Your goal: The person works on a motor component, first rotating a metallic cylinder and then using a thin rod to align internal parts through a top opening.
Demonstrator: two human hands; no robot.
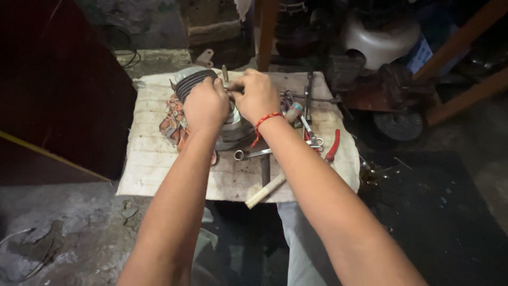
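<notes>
Hands meet over a metal engine part [233, 127], a round grey piece with dark ribbed fins at its upper left, which sits near the middle of a small tabletop [153, 159] covered with a worn, pale cloth. The left hand [205, 105] lies on top of the part, its grip closed over the finned end. The right hand [257, 94], with a red thread band at the wrist, has its grip pinched narrow on a thin metal tool [225, 76] whose tip stands up just between the two hands; how the tool meets the part is hidden by the fingers.

A striped orange rag [172, 124] lies bunched at the part's left side, touching it. In front of the part lies a ring spanner [251, 154], and a pale wooden hammer handle [267, 189] juts over the near edge. To the right lie red-handled pliers [333, 146] and more slim steel tools [309, 95]. Beyond the tabletop, on the dark floor, stands a white rounded housing [381, 37].
</notes>
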